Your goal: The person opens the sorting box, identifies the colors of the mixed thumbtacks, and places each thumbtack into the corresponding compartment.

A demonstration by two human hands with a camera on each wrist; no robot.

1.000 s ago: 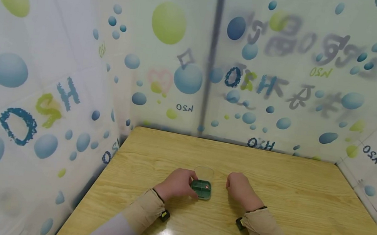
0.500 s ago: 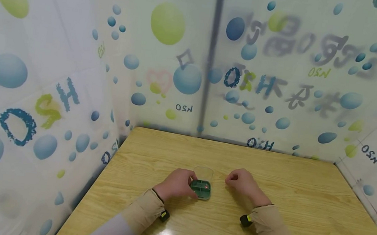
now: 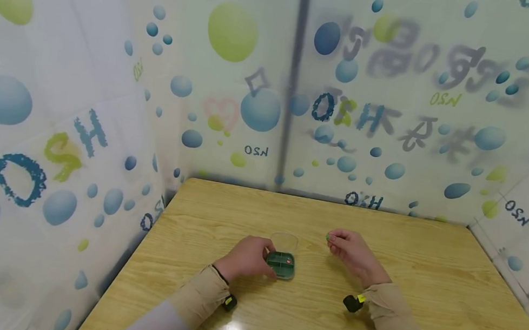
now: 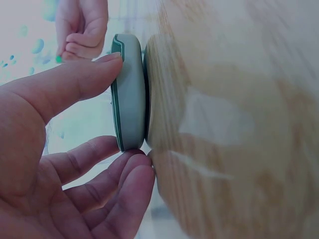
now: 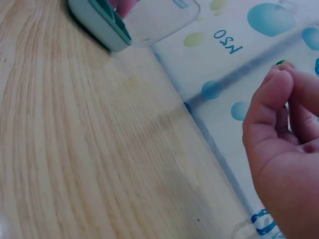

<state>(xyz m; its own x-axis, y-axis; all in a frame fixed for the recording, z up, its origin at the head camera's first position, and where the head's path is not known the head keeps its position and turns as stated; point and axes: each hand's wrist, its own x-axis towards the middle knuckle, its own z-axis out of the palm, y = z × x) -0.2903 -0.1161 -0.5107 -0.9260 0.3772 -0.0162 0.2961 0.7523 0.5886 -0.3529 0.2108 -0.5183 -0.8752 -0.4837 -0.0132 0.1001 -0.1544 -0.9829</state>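
Note:
A green pill box [image 3: 280,272] with several compartments lies on the table, its clear lid [image 3: 284,240] flipped open to the far side. In its far right compartment sits a tiny reddish item [image 3: 288,261], too small to tell. My left hand [image 3: 245,258] holds the box by its left side; the left wrist view has the thumb on one edge of the box [image 4: 132,94] and fingers at the opposite edge. To the right of the box, my right hand [image 3: 353,253] is raised above the table and pinches a small green piece [image 3: 327,237] between thumb and fingertips, mostly hidden by them.
The wooden table [image 3: 426,292] extends on both sides of the hands. A patterned curtain [image 3: 234,91] hangs along its far edge, with more of it at the left and right. Both wrists carry a small black camera [image 3: 353,303].
My right hand has lifted and moved right, turning so that the small green piece now shows at its fingertips. The left hand and the pill box stay in place.

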